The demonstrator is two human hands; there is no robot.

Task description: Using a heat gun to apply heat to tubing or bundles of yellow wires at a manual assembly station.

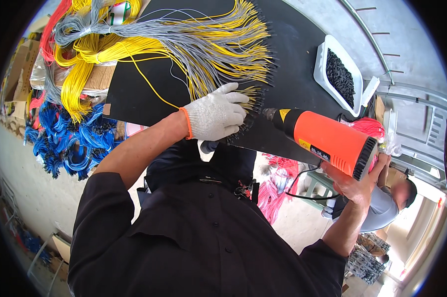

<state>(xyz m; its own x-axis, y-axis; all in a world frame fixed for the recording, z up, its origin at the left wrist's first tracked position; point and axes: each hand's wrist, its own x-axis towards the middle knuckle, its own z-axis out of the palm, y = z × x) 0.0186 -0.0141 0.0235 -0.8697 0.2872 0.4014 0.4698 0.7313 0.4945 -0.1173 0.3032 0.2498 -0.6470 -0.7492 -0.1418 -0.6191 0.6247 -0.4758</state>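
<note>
The left hand [214,119], in a white knit glove w/ orange cuff, lies flat on the ends of the yellow and grey wires [218,54]; its fingers [233,94] are spread a little apart and press the wire tips down on the black tabletop [292,54]. The right hand [358,184] is bare and holds the orange heat gun [327,141] by its grip, fingers clamped around it. The metal nozzle points left, very near to the wire tips just beside the glove. On the gun body there is a small yellow triangle label near the nozzle, and a yellow mark plus a black label strip lower on the side.

At the far right of the tabletop stands a white tray [322,62], approx. rectangular, filled w/ small black pieces. Bundles of yellow, grey and red wire hang at the upper left, over a cardboard box [100,78]. Blue wires [70,143] lie in a heap on the floor at left. Pink-red wires [275,190] hang under the tabletop. Another person [389,205] in grey shirt sits at the lower right.
</note>
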